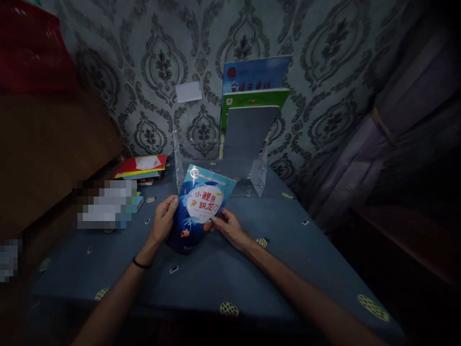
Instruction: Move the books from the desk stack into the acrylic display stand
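Note:
A thin blue picture book point(201, 202) with red Chinese lettering on a white patch is held tilted above the table, its cover facing me. My left hand point(164, 218) grips its left edge, thumb on the front. On the right edge, my right hand point(230, 228) is closed, with the thumb against the cover and the other fingers partly hidden. Just behind the book stands a clear acrylic book stand point(258, 175). In the stand's right part are a grey-backed book point(250, 132), a green book point(257, 98) and a blue book point(257, 72), all upright.
A blue-grey cloth with pineapple prints covers the table point(288, 274). At the left lie stacked books point(140, 166) and a pixelated pile point(108, 204) beside a brown panel point(46, 158). Patterned wallpaper backs the table; a tied curtain point(367, 144) hangs at the right.

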### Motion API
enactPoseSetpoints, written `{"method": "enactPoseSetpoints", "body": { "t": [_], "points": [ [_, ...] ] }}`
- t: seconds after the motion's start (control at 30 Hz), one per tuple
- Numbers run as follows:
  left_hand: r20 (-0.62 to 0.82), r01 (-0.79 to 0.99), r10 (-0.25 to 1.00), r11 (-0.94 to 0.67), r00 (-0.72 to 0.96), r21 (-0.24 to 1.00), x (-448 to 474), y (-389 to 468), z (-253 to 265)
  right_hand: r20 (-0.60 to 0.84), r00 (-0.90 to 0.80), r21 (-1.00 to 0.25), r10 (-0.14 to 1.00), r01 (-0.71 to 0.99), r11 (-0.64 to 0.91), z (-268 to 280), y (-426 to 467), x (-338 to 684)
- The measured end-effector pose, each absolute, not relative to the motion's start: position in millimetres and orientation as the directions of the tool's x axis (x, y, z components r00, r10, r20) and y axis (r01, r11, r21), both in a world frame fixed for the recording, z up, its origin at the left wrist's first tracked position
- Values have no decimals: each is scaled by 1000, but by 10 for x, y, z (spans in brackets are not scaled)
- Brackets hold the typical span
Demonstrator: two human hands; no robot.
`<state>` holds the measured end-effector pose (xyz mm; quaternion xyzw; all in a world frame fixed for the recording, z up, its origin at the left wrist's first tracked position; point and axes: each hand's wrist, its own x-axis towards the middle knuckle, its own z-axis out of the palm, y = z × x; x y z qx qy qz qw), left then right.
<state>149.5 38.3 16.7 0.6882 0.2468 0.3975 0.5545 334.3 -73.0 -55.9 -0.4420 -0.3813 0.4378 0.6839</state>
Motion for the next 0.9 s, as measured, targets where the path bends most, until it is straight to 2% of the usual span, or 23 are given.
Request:
{"method": "enactPoseSetpoints", "body": {
  "t": [0.07,0.2,0.3,0.43,0.53,0.63,0.77,0.9],
  "points": [
    [317,-182,826,-261,467,948,1635,387,148,165,314,-955,935,-185,231,-537,-737,3333],
    [385,-254,872,-315,303,914,1868,487,64,281,396,-954,874,17,299,-336,-752,3470],
    [365,-253,896,-302,253,919,1990,604,-75,385,435,-923,814,199,330,-176,-769,3615],
    [232,-205,929,-176,288,963,2088,654,-310,405,441,-900,801,347,264,-238,-790,3722],
    [129,-154,942,-84,311,985,2119,630,-430,365,480,-912,798,355,204,-471,-797,3716],
    [-4,-81,913,40,408,996,2116,628,-472,371,508,-914,777,349,208,-703,-795,3703],
    [13,-100,793,61,610,993,2081,649,-479,362,475,-913,802,353,203,-873,-781,3741],
    [70,-157,693,62,717,986,2057,626,-478,346,431,-917,833,342,204,-907,-783,3789]
  ]
}}
